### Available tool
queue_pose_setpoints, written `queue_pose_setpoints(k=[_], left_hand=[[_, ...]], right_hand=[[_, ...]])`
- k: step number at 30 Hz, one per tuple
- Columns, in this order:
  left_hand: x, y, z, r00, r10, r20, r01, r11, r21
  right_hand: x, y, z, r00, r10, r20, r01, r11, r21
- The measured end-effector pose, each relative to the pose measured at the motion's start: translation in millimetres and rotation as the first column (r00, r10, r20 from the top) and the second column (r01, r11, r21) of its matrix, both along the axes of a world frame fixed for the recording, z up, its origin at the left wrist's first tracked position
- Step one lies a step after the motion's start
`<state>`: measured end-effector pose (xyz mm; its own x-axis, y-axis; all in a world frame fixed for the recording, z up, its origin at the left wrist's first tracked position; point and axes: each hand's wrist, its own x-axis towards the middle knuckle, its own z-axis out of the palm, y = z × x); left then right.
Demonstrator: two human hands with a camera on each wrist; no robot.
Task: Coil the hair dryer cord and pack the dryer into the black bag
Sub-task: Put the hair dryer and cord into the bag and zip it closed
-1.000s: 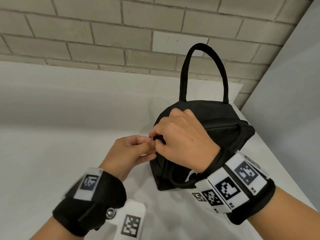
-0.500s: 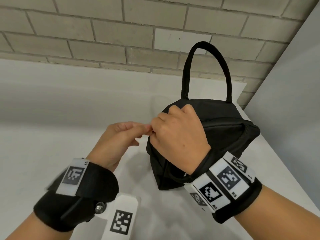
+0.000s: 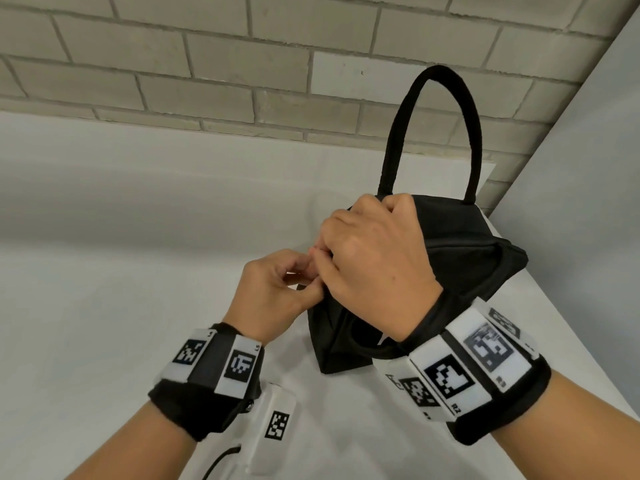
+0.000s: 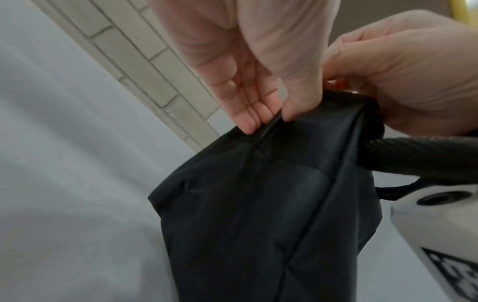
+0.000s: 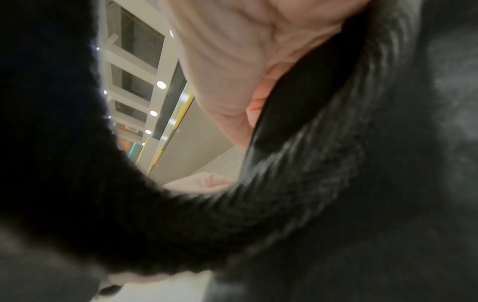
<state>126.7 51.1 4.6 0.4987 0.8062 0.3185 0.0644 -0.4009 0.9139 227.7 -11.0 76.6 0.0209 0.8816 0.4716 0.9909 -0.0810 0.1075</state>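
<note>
The black bag [image 3: 467, 258] stands on the white table, one handle [image 3: 440, 109] upright. My left hand [image 3: 273, 292] pinches the bag's near-left end; in the left wrist view its fingertips [image 4: 248, 120] and thumb squeeze the fabric on either side of the closed zipper [image 4: 269, 126]. My right hand [image 3: 374, 258] is curled over the top of the bag beside it and grips the fabric [image 4: 258, 204]; what its fingertips pinch is hidden. The bag's second handle [image 5: 284, 194] loops around my right wrist. No hair dryer or cord is in view.
A brick wall [image 3: 207, 64] runs behind the table [image 3: 104, 306]. A grey panel [image 3: 588, 202] closes off the right side, just past the table's right edge. A thin black cable [image 3: 221, 459] hangs below my left wrist.
My left hand came off the bag's corner for a moment and now pinches it again, lower down. My right hand stays curled on the bag top.
</note>
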Motion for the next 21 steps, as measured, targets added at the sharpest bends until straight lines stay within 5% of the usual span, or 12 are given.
queue_pose_setpoints(k=[6, 9, 13, 21], left_hand=[[-0.8, 6.7, 6.5, 0.999, 0.022, -0.046, -0.018, 0.996, 0.088], [-1.2, 7.5, 5.7, 0.997, 0.019, -0.073, -0.011, 0.994, 0.105], [-2.0, 9.8, 6.6, 0.995, 0.018, -0.096, -0.008, 0.996, 0.093], [-7.0, 13.3, 9.6, 0.989, 0.039, -0.143, -0.038, 0.999, 0.010]], right_hand=[[14.7, -2.3, 20.0, 0.995, -0.093, -0.037, 0.092, 0.995, -0.030], [27.5, -6.7, 31.9, 0.974, -0.141, -0.175, 0.137, 0.990, -0.038], [57.0, -11.1, 37.7, 0.871, -0.200, -0.449, 0.187, 0.980, -0.075], [141.0, -24.5, 34.7, 0.604, -0.207, -0.770, 0.313, 0.950, -0.009]])
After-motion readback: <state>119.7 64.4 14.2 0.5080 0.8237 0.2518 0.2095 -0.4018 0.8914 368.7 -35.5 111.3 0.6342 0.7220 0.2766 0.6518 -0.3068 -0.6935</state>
